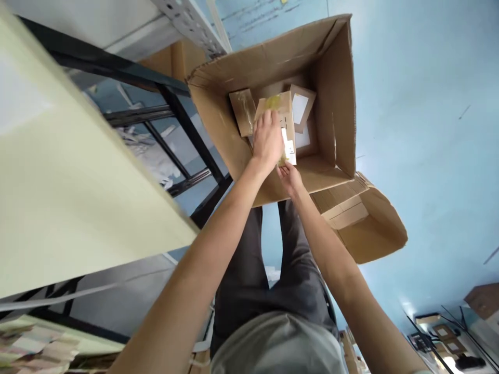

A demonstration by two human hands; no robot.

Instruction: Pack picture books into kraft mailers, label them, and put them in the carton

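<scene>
From my distant seat I see the left hand point(268, 139) draped over the taped carton point(287, 111), fingers gripping it, while the right hand point(290, 178) pinches its near lower edge; how tightly, I can't tell. I judge the carton light and stiff, prone to denting, slicker along the tape, so I favour plain edges at opposite ends. It is inside the large cardboard box point(336, 88); farther in lie a brown carton point(242, 111) and a white-labelled carton point(301, 108).
</scene>
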